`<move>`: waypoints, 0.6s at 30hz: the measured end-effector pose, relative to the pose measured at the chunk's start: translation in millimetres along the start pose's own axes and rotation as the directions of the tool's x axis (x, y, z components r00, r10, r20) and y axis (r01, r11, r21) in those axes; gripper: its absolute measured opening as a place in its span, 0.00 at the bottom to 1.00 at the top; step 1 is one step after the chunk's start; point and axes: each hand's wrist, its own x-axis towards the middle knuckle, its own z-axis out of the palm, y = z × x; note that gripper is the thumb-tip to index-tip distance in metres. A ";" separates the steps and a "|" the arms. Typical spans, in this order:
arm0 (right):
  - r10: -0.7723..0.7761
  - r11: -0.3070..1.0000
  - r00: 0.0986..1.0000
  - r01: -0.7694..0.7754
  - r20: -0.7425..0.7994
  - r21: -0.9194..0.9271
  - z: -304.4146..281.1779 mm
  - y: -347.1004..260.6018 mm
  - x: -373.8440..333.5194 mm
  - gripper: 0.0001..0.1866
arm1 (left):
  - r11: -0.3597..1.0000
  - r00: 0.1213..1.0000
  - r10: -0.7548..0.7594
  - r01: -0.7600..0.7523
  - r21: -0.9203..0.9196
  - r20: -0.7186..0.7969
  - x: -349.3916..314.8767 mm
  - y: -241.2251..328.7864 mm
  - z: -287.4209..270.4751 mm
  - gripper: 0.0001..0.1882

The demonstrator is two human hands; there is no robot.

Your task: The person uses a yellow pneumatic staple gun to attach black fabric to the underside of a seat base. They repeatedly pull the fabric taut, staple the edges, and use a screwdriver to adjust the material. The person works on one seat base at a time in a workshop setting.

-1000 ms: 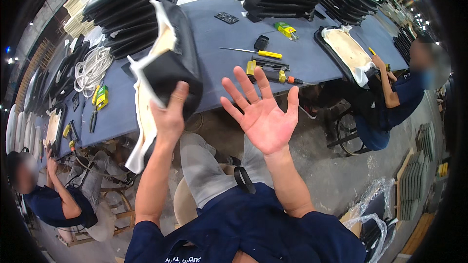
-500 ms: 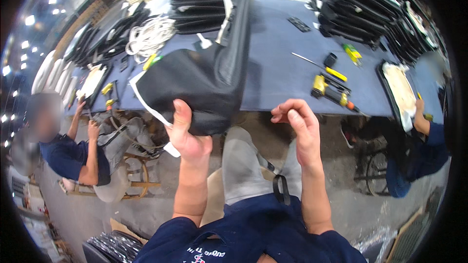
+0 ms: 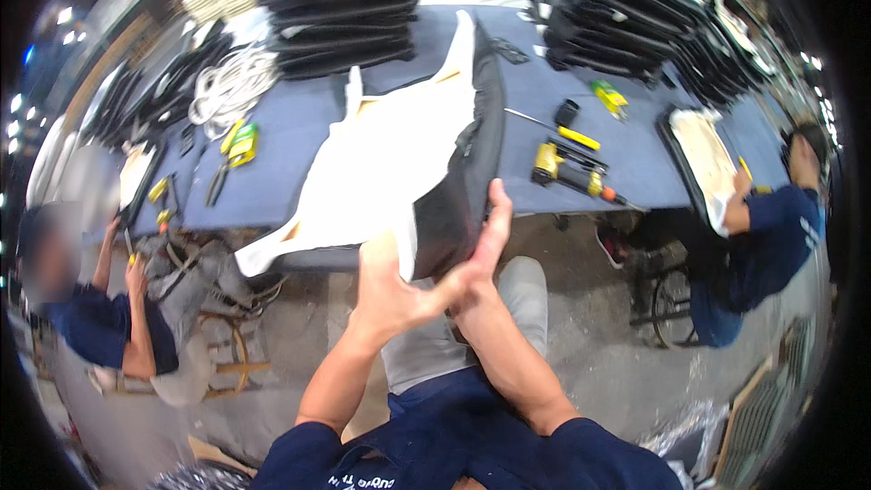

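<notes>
A black leather-like upholstery cover (image 3: 381, 159) is held over the table's near edge, its white fabric underside facing up. Loose white flaps stick out at its corners, and a black side wall runs along its right. My left hand (image 3: 386, 295) is closed on the near edge, with the fingers hidden beneath the white fabric and the thumb reaching toward the right hand. Against the near right corner lies my right hand (image 3: 481, 259), its thumb side up along the black wall and its other fingers hidden. The two hands meet at that corner.
Stacked black covers (image 3: 331, 14) stand at the back, with another pile (image 3: 617, 23) farther right. A yellow-black staple gun (image 3: 572, 171), pliers (image 3: 220, 172), a green-yellow box (image 3: 243, 145) and coiled white cord (image 3: 231, 86) lie on the blue-grey table (image 3: 535, 82). People sit working on both sides.
The cover has turned over, from black face to white underside, and now lies lower and flatter. My right hand, empty before, has moved left onto the cover's near right corner.
</notes>
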 end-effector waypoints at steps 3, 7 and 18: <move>0.003 0.987 0.995 -0.020 0.103 0.162 -46.2 -4.2 21.3 0.40 | 0.909 0.953 -0.102 -0.027 0.416 0.285 9.3 5.4 8.9 0.33; -0.052 0.994 0.998 0.054 -0.021 0.098 -77.2 -7.5 38.3 0.44 | 0.944 0.926 0.139 -0.231 0.235 0.351 17.5 -66.8 26.4 0.16; -0.068 0.996 0.943 0.045 -0.325 -0.078 -129.2 -4.0 53.1 0.44 | 0.978 0.988 -0.117 0.132 -0.159 0.101 -22.5 -127.3 71.5 0.12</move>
